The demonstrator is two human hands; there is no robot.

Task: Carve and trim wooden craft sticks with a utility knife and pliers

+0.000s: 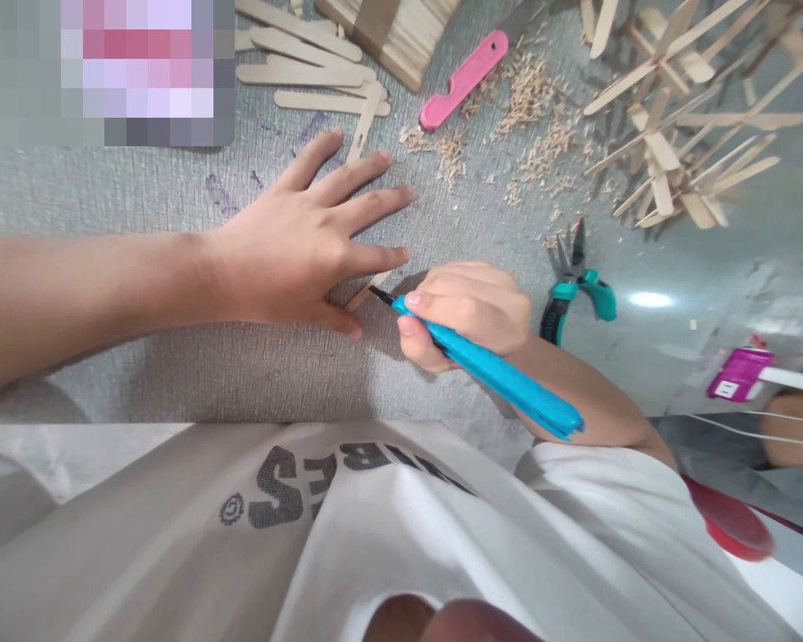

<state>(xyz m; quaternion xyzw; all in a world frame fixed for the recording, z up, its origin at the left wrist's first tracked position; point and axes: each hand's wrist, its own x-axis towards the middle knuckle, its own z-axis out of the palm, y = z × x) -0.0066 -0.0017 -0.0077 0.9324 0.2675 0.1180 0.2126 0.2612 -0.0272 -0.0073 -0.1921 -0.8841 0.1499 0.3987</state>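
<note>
The grey table (174,379) is the largest thing and carries all the work. At its far right stands a loose frame of sticks (666,147), apart from the hands, perhaps so that it is not knocked. The left hand (301,236) lies palm down with its fingers spread wide, probably to keep the work steady; what is under the palm I cannot see. The right hand (472,312) is closed around a blue knife (509,374), thumb near the front, which should give good control of the tip. Beyond them is a banded bundle of sticks (405,40). The pink knife (465,80) and the pliers (567,290) lie near, seemingly for easy reach. The thin wooden stick (360,297) shows partly between left thumb and little finger, the dark blade at it. Smallest are the wood shavings (528,94).
</note>
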